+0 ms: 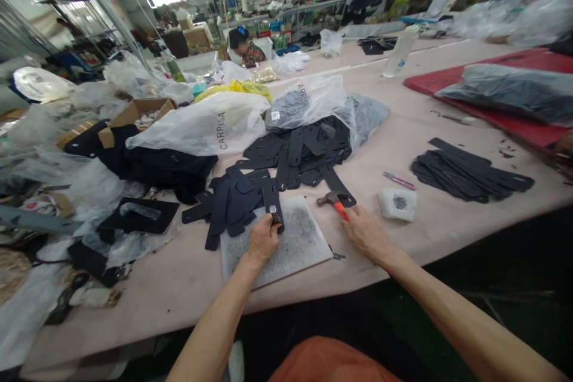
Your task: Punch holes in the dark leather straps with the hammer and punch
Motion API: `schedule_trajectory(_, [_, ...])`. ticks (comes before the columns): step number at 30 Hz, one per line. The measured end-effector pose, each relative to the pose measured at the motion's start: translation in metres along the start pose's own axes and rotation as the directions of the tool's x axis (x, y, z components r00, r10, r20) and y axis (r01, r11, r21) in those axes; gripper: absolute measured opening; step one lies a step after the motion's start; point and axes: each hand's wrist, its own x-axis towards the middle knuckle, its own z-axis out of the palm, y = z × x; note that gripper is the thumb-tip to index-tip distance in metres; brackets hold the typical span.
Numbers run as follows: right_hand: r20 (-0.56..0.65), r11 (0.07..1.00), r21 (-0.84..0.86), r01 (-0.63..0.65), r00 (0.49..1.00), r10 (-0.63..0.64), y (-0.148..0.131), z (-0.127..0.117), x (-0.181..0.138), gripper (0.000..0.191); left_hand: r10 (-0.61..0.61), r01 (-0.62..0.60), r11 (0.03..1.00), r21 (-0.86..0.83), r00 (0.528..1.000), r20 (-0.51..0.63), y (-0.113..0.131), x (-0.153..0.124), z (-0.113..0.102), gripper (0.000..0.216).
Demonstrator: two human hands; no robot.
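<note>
My left hand (264,237) is closed around a short upright tool with a shiny metal top (273,209), like a hand punch. It stands on the end of a black strip (271,191) that lies over the grey-speckled white board (299,237); the tool's lower end is hidden. To the right of the board, my right hand (362,228) grips the red handle of a claw hammer (332,197), whose head is apart from the punch. Left of the board lies a loose pile of dark strips (233,200), with a larger heap of black strips (299,149) behind.
At right are a stack of black strips (465,173), small snips (398,180) and a white block with a dark smudge (397,204). White plastic bags (206,125) lie behind the heap. Plastic wrapping and a cardboard box (143,108) crowd the left. A person (246,51) sits beyond the table.
</note>
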Motion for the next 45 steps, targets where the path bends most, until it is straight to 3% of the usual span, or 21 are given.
schedule_trajectory(2, [-0.113, 0.979, 0.061, 0.194, 0.976, -0.186, -0.033, 0.003, 0.01, 0.034, 0.007, -0.007, 1.0, 0.008, 1.0, 0.003, -0.001, 0.001, 0.0, 0.016])
schedule_trajectory(4, [-0.123, 0.921, 0.163, 0.354, 0.934, -0.337, -0.069, 0.006, 0.021, 0.037, 0.015, -0.015, 1.0, 0.014, 1.0, 0.004, -0.001, 0.001, 0.0, 0.017])
schedule_trajectory(7, [-0.078, 0.874, 0.239, 0.424, 0.905, -0.418, -0.11, 0.02, 0.034, 0.039, 0.007, -0.007, 1.0, 0.006, 1.0, 0.018, 0.001, 0.0, 0.0, 0.018])
schedule_trajectory(9, [-0.059, 0.873, 0.253, 0.417, 0.908, -0.416, -0.12, 0.032, 0.037, 0.037, -0.03, 0.031, 0.999, -0.026, 0.999, 0.02, 0.004, 0.001, -0.001, 0.017])
schedule_trajectory(12, [-0.059, 0.871, 0.26, 0.417, 0.907, -0.417, -0.119, 0.045, 0.037, 0.039, -0.182, 0.169, 0.971, -0.169, 0.981, -0.065, 0.005, 0.008, -0.006, 0.015])
schedule_trajectory(16, [-0.036, 0.864, 0.287, 0.413, 0.906, -0.422, -0.113, 0.049, 0.038, 0.042, -0.403, 0.306, 0.873, -0.379, 0.891, -0.211, -0.004, 0.019, -0.022, 0.024])
schedule_trajectory(21, [-0.033, 0.839, 0.397, 0.373, 0.919, -0.393, -0.11, 0.046, 0.046, 0.053, -0.295, 0.255, 0.93, -0.265, 0.947, -0.127, -0.015, 0.005, -0.03, 0.017])
schedule_trajectory(24, [-0.024, 0.861, 0.422, 0.282, 0.953, -0.301, -0.107, 0.041, 0.064, 0.055, -0.212, 0.185, 0.952, -0.245, 0.974, -0.086, -0.013, -0.004, -0.025, 0.017])
schedule_trajectory(28, [0.077, 0.925, 0.356, 0.135, 0.982, -0.173, -0.11, 0.038, 0.093, 0.041, -0.222, 0.2, 0.953, -0.227, 0.972, -0.073, -0.01, -0.004, -0.023, 0.017])
schedule_trajectory(32, [0.103, 0.938, 0.32, 0.137, 0.979, -0.178, -0.122, 0.042, 0.103, 0.034, -0.242, 0.223, 0.95, -0.221, 0.968, -0.064, -0.01, -0.002, -0.026, 0.017])
schedule_trajectory(40, [-0.038, 0.933, 0.358, 0.044, 0.999, -0.032, -0.137, 0.034, 0.103, 0.041, -0.219, 0.184, 0.945, -0.269, 0.97, -0.105, -0.015, -0.004, -0.023, 0.019])
schedule_trajectory(45, [-0.136, 0.901, 0.433, 0.036, 0.99, 0.025, -0.126, 0.01, 0.135, 0.035, -0.203, 0.16, 0.947, -0.278, 0.97, -0.133, -0.023, -0.004, -0.02, 0.021])
